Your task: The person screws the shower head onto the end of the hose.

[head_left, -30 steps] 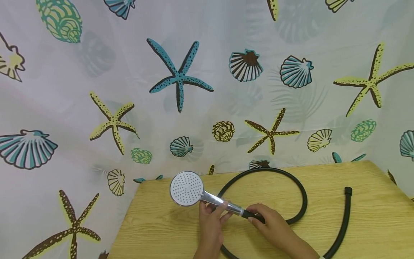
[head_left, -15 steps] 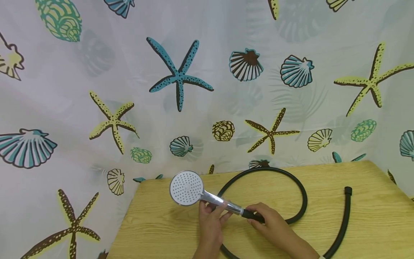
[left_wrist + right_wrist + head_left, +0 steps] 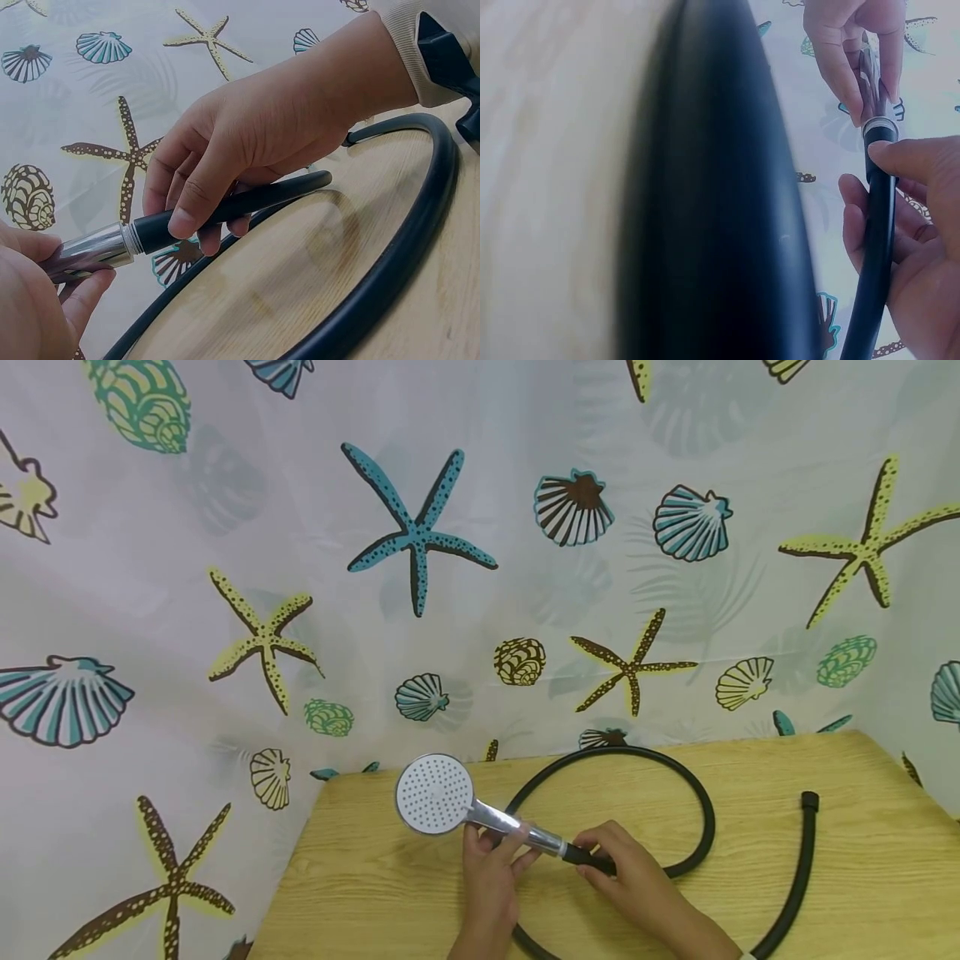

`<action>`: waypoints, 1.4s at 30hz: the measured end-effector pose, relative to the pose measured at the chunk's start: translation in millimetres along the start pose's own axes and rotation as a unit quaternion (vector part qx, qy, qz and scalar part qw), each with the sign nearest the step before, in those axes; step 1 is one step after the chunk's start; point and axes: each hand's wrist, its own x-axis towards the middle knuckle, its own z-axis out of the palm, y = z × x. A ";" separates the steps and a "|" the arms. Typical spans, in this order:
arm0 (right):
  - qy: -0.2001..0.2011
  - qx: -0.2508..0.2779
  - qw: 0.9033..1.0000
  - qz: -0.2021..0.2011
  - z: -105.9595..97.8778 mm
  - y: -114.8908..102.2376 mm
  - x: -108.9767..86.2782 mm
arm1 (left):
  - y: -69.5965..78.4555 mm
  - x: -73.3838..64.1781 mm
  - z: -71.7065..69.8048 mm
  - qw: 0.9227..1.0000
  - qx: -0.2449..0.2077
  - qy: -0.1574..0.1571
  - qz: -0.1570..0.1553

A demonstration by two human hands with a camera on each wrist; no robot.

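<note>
A hand shower (image 3: 435,794) with a round, white, dotted face and a chrome handle is held above the table, its face towards the head camera. My left hand (image 3: 489,881) grips the chrome handle from below. At the handle's lower end, my right hand (image 3: 633,885) pinches the black end fitting of a shower hose (image 3: 615,750) between thumb and fingers. The left wrist view shows a narrow ring of silver thread (image 3: 133,238) between the chrome handle and the black fitting (image 3: 154,233). In the right wrist view the hose (image 3: 877,247) runs down across my right palm.
The hose loops over the wooden table (image 3: 375,860), and its free end (image 3: 808,802) lies at the right. A curtain (image 3: 480,602) printed with starfish and shells hangs behind and beside the table. A blurred stretch of hose fills the middle of the right wrist view.
My right fingers have shifted slightly around the hose fitting, with the forefinger a little higher. The left hand and hand shower hold almost still.
</note>
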 end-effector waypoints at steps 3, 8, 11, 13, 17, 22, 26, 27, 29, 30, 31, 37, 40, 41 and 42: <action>0.000 -0.001 1.000 0.000 0.1 0.1 -0.2 | 1.3 -0.8 1.0 1.000 -0.001 0.004 -0.003; 0.001 -0.007 1.000 -0.006 0.0 0.4 -0.6 | 1.2 -1.0 0.7 1.000 -0.001 0.006 -0.008; 0.000 -0.005 1.000 -0.007 -0.7 0.1 -0.9 | 0.7 -0.9 0.3 1.000 0.000 0.006 -0.007; -0.002 -0.002 1.000 -0.003 -1.4 -0.3 -1.1 | 0.4 -0.7 0.1 1.000 -0.001 0.005 -0.006; -0.007 0.003 1.000 0.006 -2.3 -0.9 -1.4 | -0.2 -0.5 -0.1 1.000 -0.004 0.004 -0.005; -0.011 0.007 1.000 0.011 -1.7 0.3 -1.5 | -0.3 -1.0 -0.4 1.000 -0.004 0.004 -0.004; -0.016 0.013 1.000 0.010 -1.9 1.1 -1.8 | 0.3 -1.1 -0.5 1.000 -0.004 0.002 -0.005; -0.017 0.014 1.000 0.009 -2.1 1.0 -1.8 | 0.5 -1.1 -0.5 1.000 -0.003 0.002 -0.006; -0.019 0.017 1.000 0.008 -2.5 0.9 -1.7 | 0.7 -1.0 -0.4 1.000 -0.001 0.002 -0.006; -0.019 0.018 1.000 0.008 -2.6 0.8 -1.7 | 0.8 -1.0 -0.4 1.000 0.000 0.003 -0.007; -0.020 0.019 1.000 0.008 -2.5 0.9 -1.6 | 0.9 -1.0 -0.3 1.000 0.001 0.003 -0.007; -0.025 0.025 0.999 0.007 -2.1 1.3 -0.9 | 1.6 -0.9 0.1 1.000 -0.001 0.005 -0.005; -0.027 0.028 0.999 0.003 -2.1 1.1 -0.9 | 1.9 -0.7 0.2 1.000 -0.005 0.004 -0.005; -0.028 0.028 0.999 0.003 -2.2 1.1 -0.9 | 2.0 -0.6 0.1 1.000 -0.005 0.003 -0.005; -0.030 0.029 0.999 0.003 -2.3 1.0 -1.0 | 2.2 -0.7 0.1 1.000 -0.007 0.003 -0.005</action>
